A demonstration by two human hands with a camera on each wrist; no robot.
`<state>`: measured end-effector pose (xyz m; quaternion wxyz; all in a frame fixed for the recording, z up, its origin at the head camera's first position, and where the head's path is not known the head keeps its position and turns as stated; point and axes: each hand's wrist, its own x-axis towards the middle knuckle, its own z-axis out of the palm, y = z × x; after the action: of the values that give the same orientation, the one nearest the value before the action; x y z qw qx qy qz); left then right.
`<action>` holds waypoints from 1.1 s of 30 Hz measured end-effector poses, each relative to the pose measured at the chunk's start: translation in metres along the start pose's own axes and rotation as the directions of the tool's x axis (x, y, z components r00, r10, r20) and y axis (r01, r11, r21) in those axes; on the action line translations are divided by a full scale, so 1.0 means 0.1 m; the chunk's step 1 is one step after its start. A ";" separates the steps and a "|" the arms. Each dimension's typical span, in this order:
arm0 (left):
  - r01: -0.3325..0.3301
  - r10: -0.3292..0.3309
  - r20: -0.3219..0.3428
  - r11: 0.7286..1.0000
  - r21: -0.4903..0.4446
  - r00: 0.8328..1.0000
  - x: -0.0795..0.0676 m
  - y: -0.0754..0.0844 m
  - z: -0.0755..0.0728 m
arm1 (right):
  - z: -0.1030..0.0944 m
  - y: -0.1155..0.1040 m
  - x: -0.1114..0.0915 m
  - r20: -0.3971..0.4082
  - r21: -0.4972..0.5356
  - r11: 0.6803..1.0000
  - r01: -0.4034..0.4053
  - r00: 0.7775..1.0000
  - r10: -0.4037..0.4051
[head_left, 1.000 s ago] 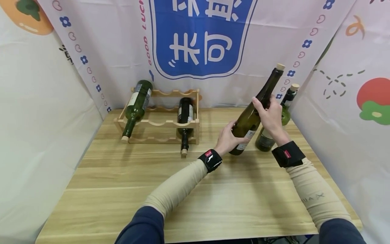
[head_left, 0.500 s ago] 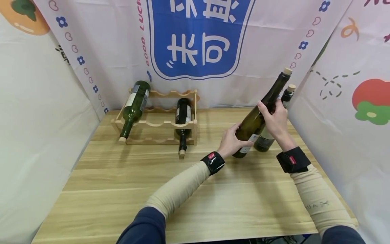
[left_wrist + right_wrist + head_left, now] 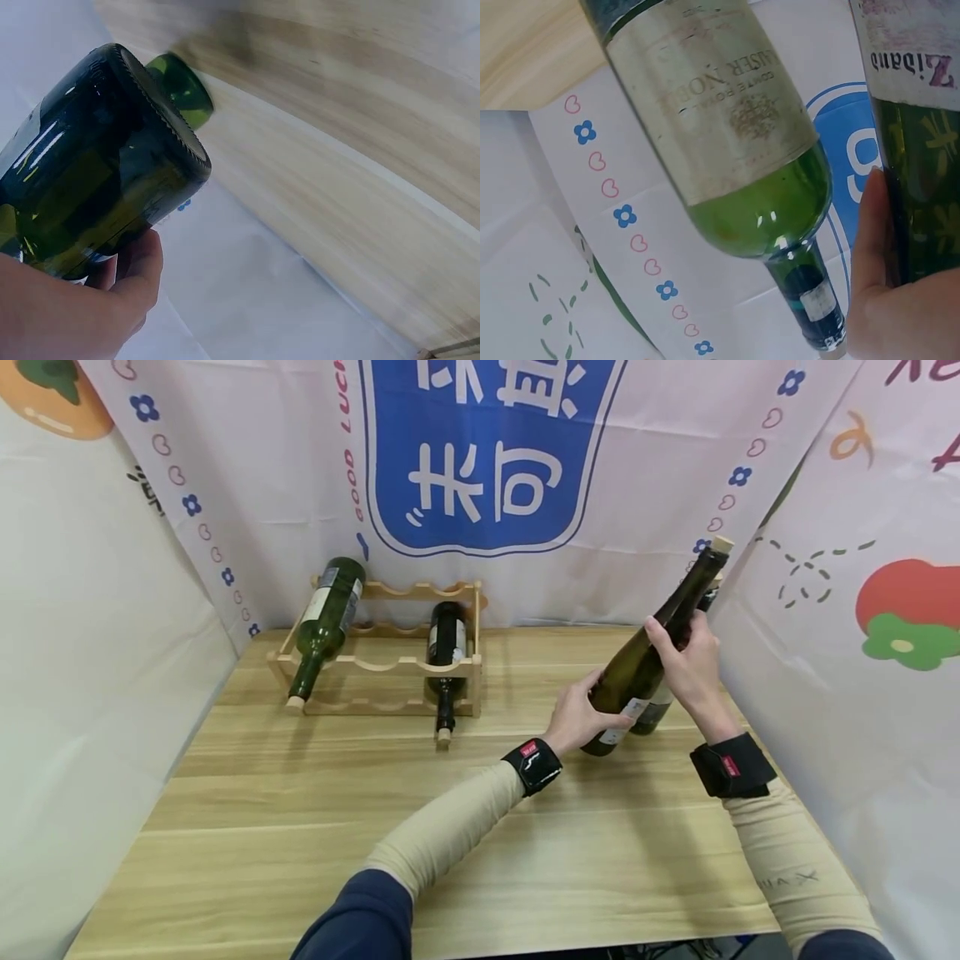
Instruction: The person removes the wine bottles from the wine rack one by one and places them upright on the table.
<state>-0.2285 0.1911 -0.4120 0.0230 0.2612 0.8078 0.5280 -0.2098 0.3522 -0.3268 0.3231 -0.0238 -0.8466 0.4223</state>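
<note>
Both hands hold one tall, dark green wine bottle (image 3: 630,670) with a cork, tilted with its neck up to the right. My left hand (image 3: 583,717) grips it low, near the base and label; in the left wrist view the bottle's round bottom (image 3: 169,112) faces the camera. My right hand (image 3: 690,668) is wrapped around its upper body below the neck. Just behind stands a second corked green bottle (image 3: 656,710), mostly hidden in the head view. Its cream label (image 3: 712,97) shows plainly in the right wrist view, beside the held bottle.
A wooden wine rack (image 3: 386,667) stands at the back left of the table (image 3: 450,835). On it lie a green bottle (image 3: 322,614) at the left and a dark bottle (image 3: 447,647) at the right, corks toward the front. Printed cloth walls (image 3: 585,585) enclose the table.
The held bottle and both hands have shifted slightly right and down in the head view, covering more of the standing bottle. The head view itself has also turned a little.
</note>
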 end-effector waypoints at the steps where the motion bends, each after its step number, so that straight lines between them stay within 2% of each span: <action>1: -0.002 0.002 0.001 1.000 0.002 1.000 0.00 0.01 0.01 | -0.01 0.00 0.00 -0.002 0.004 1.000 0.000 1.000 0.000; 17: -0.034 0.034 0.020 0.999 0.006 0.999 0.03 0.08 0.24 | -0.23 0.10 -0.08 -0.011 -0.025 1.000 -0.001 1.000 0.000; 27: -0.067 0.067 0.022 0.998 0.016 0.998 0.05 0.08 0.35 | -0.29 0.15 -0.08 -0.056 -0.047 0.999 0.003 0.998 -0.005; 33: -0.072 0.072 0.029 0.997 0.008 0.997 0.05 0.07 0.40 | -0.32 0.19 -0.09 -0.036 -0.074 0.997 -0.006 0.999 0.003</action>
<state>-0.2172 0.2289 -0.4223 0.0146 0.2979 0.7998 0.5210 -0.1886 0.3840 -0.3320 0.3362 -0.0453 -0.8558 0.3907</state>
